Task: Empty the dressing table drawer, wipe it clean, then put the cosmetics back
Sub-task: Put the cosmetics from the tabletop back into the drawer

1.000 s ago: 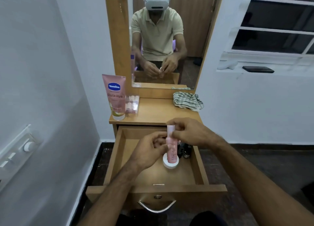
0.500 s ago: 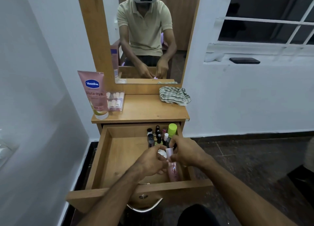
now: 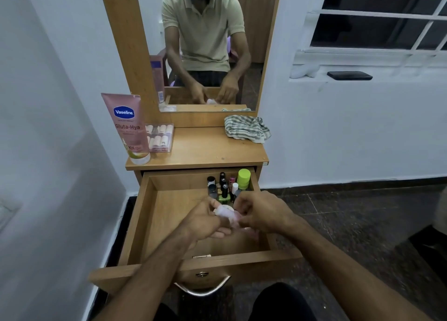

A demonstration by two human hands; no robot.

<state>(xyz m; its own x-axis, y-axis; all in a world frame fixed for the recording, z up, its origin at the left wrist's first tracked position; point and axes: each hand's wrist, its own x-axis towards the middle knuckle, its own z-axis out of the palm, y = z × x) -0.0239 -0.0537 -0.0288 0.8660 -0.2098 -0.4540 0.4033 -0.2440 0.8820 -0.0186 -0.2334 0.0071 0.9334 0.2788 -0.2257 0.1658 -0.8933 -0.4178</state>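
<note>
A small pale pink tube (image 3: 226, 214) with a white cap is held over the open drawer (image 3: 169, 214) of a wooden dressing table (image 3: 208, 151), toward the drawer's right side. Both hands meet on it. The left hand (image 3: 205, 221) has its fingers curled around the tube's capped end, and the right hand (image 3: 263, 212) pinches the other end with curled fingertips. The tube is blurred, so its label cannot be read.

Just behind the hands, in the drawer's back right corner, stands a tight cluster of small cosmetic bottles (image 3: 223, 187), among them a taller one with a lime green cap (image 3: 243, 177). The rest of the drawer floor shows bare wood. A curved metal handle (image 3: 203, 290) hangs on the drawer front.

On the tabletop, a pink Vaseline lotion tube (image 3: 129, 127) stands upright on its cap at the left, with a clear box of small pink items (image 3: 159, 137) just beside it. A crumpled striped cloth (image 3: 246, 128) lies at the back right. Behind the tabletop, a mirror (image 3: 208, 47) reflects the seated person. To the right, a dark phone (image 3: 349, 75) lies on a window ledge.
</note>
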